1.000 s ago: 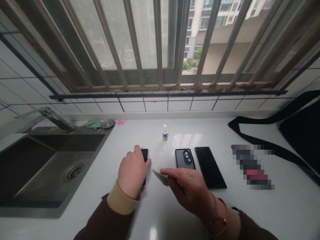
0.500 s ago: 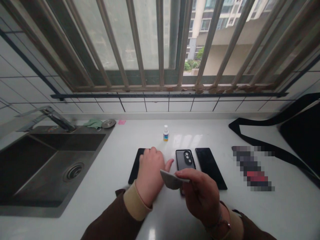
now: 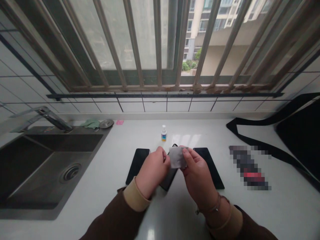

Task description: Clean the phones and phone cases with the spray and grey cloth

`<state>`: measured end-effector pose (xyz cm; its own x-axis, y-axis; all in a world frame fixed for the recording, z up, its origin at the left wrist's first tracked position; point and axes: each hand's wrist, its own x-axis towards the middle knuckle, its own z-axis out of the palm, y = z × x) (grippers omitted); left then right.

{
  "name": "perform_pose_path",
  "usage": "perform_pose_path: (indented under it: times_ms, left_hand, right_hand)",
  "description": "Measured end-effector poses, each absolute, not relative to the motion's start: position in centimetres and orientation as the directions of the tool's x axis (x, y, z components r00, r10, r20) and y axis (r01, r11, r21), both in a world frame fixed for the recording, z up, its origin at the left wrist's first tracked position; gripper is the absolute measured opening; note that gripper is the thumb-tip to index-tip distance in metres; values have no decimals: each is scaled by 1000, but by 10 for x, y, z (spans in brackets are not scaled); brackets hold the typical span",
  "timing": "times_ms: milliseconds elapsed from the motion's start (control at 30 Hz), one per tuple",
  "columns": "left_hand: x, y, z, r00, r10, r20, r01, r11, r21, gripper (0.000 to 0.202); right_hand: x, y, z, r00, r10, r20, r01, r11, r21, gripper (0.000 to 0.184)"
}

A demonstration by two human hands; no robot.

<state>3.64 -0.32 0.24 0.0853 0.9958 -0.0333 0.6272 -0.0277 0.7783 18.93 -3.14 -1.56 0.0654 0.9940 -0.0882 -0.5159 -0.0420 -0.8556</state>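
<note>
- Left hand (image 3: 152, 168): fingers curled, tips pressed on the left edge of the grey wipe (image 3: 177, 157); held above the phones
- Right hand (image 3: 198, 173): thumb and fingers closed in a pinch on the wipe's right side
- Wipe: small, soft-looking square between both hands, over the cased phone (image 3: 170, 177), which is mostly hidden; contact between them can't be told
- Left black phone (image 3: 137, 165): flat on the counter, just left of the cased phone, partly behind the left hand
- Right black phone (image 3: 208, 166): flat, just right of the cased phone
- Small bottle (image 3: 163, 133): upright beyond the phones, white cap
- White countertop (image 3: 82, 226): glossy; blurred object (image 3: 247, 168) right of the phones; black bag with strap (image 3: 260, 146) at far right
- Steel sink (image 3: 37, 166): set in the counter at left, round drain (image 3: 71, 172), faucet (image 3: 53, 119) behind it
- Back edge: green cloth (image 3: 91, 124), round metal lid (image 3: 106, 124), pink note (image 3: 119, 122)
- Room: white tiled wall (image 3: 155, 106), barred window (image 3: 157, 43), apartment building (image 3: 202, 30) outside
</note>
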Motion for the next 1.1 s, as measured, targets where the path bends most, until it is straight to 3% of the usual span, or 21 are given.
perform_pose_path:
  times_ms: [133, 300, 367, 467, 600, 700, 767, 833, 867, 933, 967, 1033, 1100]
  left_hand:
    - [23, -3, 1, 10, 999, -32, 466, 24, 885, 25]
    - [27, -15, -6, -31, 993, -116, -70, 114, 991, 21]
    - [32, -20, -6, -32, 979, -203, -310, 183, 933, 20]
    - [39, -25, -4, 120, 945, -303, -546, 318, 775, 22]
    - [41, -27, -2, 233, 898, -373, -663, 427, 615, 18]
    - [39, -29, 2, 273, 888, -369, -667, 451, 593, 36]
    - [39, -31, 3, 317, 886, -339, -643, 464, 610, 49]
    - [41, -34, 1, 372, 874, -313, -619, 485, 618, 56]
    - [43, -36, 0, 401, 867, -297, -615, 495, 614, 56]
    - [48, -38, -3, 429, 865, -259, -642, 494, 587, 55]
    - [51, -39, -4, 419, 875, -242, -670, 478, 568, 52]
    - [55, -39, -5, 377, 899, -222, -727, 436, 530, 48]
    - [57, -39, -4, 351, 909, -224, -753, 416, 509, 47]
  right_hand:
    - [192, -25, -12, 160, 979, -123, -568, -11, -823, 35]
    - [194, -23, -18, 107, 981, -163, -545, -79, -835, 36]
    - [191, -24, -21, 31, 982, -188, -544, -142, -827, 38]
    - [185, -26, -22, -68, 974, -218, -534, -220, -817, 39]
    - [185, -26, -19, -103, 970, -221, -511, -242, -825, 38]
    - [197, -20, -13, 78, 986, -149, -519, -88, -850, 34]
    - [207, -17, -8, 281, 959, -50, -409, 72, -910, 33]
    - [214, -18, -6, 401, 908, 124, -103, 179, -978, 33]
    - [215, -20, -6, 379, 894, 241, 94, 222, -971, 32]
    - [212, -24, -9, 156, 881, 446, 388, 360, -848, 32]
    - [209, -27, -12, 16, 856, 516, 451, 454, -768, 35]
    - [201, -30, -17, -165, 782, 601, 495, 593, -635, 40]
    - [196, -32, -20, -216, 731, 647, 525, 646, -554, 41]
